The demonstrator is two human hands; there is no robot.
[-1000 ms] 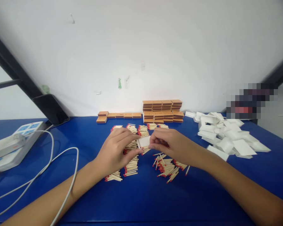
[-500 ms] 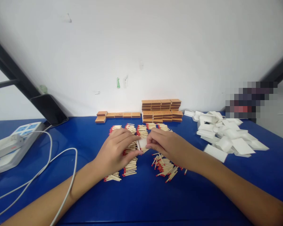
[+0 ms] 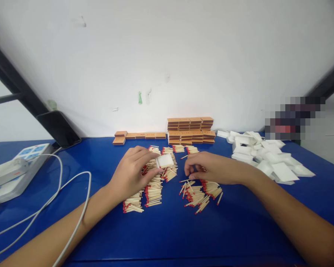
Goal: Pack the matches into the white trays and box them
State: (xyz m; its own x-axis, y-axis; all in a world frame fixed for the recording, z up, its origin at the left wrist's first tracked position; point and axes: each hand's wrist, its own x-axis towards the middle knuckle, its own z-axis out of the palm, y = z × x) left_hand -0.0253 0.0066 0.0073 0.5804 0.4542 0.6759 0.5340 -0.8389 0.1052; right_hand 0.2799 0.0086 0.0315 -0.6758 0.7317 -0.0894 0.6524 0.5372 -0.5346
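L hand (image 3: 135, 168): pinches white matchbox tray (image 3: 165, 161) btw thumb & fingers.
R hand (image 3: 207, 168): fingers curled, near loose matches (image 3: 196, 196); cannot tell if grasping smth.

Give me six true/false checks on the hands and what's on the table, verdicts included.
1. The left hand holds a white tray. True.
2. The pile of white trays lies left of the hands. False: it lies to their right.
3. Orange boxes are stacked at the back, near the wall. True.
4. The right hand holds one of the orange boxes. False: no box is in it; it is by the loose matches.
5. The matches have red heads. True.
6. The tabletop is white. False: it is blue.
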